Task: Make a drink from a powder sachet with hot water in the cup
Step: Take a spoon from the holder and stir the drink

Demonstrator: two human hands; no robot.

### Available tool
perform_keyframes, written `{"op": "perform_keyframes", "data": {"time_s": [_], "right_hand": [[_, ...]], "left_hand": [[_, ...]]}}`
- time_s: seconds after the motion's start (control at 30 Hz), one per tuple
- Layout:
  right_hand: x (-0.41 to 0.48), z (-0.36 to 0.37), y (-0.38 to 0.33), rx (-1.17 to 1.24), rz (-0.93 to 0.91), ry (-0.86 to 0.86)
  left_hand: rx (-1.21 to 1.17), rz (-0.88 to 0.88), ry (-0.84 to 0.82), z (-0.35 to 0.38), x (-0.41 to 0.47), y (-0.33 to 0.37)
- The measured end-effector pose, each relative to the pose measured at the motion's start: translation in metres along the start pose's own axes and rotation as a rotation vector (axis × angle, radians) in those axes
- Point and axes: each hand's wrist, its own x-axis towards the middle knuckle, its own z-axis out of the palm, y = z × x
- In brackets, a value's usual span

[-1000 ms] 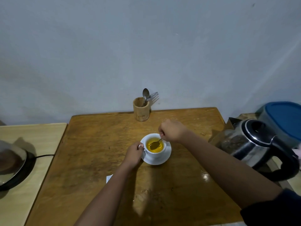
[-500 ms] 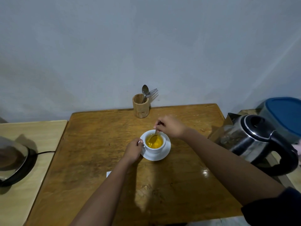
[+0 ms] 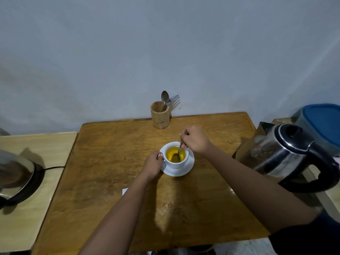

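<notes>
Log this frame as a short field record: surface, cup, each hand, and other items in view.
surface: wooden table
cup: white cup on saucer, holding yellow drink
left hand: holds the cup at its handle side
right hand: holds spoon, bowl in the drink
kettle: at the table's right edge
holder: wooden, at the far edge, with cutlery
paper: white corner showing beside left forearm

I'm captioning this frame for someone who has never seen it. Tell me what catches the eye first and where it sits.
The white cup of yellow drink on its saucer at the middle of the brown table draws the eye first. The left hand holds the cup's side while the right hand dips a spoon into it. A shiny kettle looms at the right edge.
</notes>
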Motion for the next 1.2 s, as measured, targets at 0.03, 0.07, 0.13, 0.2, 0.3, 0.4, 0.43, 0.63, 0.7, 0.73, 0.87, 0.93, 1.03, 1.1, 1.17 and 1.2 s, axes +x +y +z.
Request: {"op": "perform_keyframes", "data": {"time_s": [0.03, 0.07, 0.13, 0.2, 0.3, 0.4, 0.43, 0.63, 0.7, 0.73, 0.87, 0.93, 1.03, 1.1, 1.17, 1.2], "right_hand": [[-0.001, 0.002, 0.003, 0.057, 0.028, 0.027], [-0.001, 0.004, 0.005, 0.104, 0.048, 0.058], [-0.004, 0.009, 0.007, 0.179, 0.074, 0.115], [-0.007, 0.013, 0.008, 0.172, 0.055, 0.160], [-0.009, 0.017, 0.006, 0.049, -0.032, 0.203], [-0.010, 0.018, 0.002, -0.090, -0.083, 0.154], [-0.011, 0.018, -0.001, -0.141, -0.096, 0.114], [-0.015, 0.010, -0.016, -0.467, -0.191, -0.170], [-0.014, 0.008, -0.020, -0.522, -0.191, -0.220], [-0.014, 0.008, -0.022, -0.533, -0.186, -0.236], [-0.014, 0.009, -0.028, -0.456, -0.168, -0.211], [-0.014, 0.012, -0.028, -0.362, -0.143, -0.167], [-0.011, 0.015, -0.026, -0.246, -0.107, -0.093], [-0.011, 0.017, -0.022, -0.184, -0.098, -0.063], [-0.011, 0.017, -0.018, -0.135, -0.100, -0.040], [-0.012, 0.017, -0.017, -0.123, -0.106, -0.033]], "left_hand": [[-0.004, -0.006, 0.001, 0.000, 0.000, 0.000], [-0.006, -0.006, 0.003, 0.000, 0.001, 0.000], [-0.006, -0.006, 0.000, 0.000, 0.002, 0.000], [-0.007, -0.009, -0.006, 0.000, 0.002, 0.001], [-0.006, 0.004, -0.007, 0.000, 0.002, 0.000], [-0.012, 0.013, -0.009, 0.000, 0.002, 0.001], [-0.013, 0.014, -0.013, 0.000, 0.002, 0.001], [-0.017, 0.012, -0.017, -0.001, 0.002, 0.000], [-0.012, 0.011, -0.015, -0.001, 0.003, 0.001], [-0.010, 0.009, -0.017, 0.000, 0.003, 0.001], [-0.022, -0.008, -0.029, 0.000, 0.004, 0.002], [-0.022, -0.009, -0.028, 0.000, 0.005, 0.001], [-0.029, -0.009, -0.018, 0.001, 0.005, 0.001], [-0.025, -0.017, -0.018, 0.002, 0.005, 0.001], [-0.025, -0.022, -0.026, 0.002, 0.004, 0.001], [-0.025, -0.024, -0.030, 0.002, 0.004, 0.001]]}}
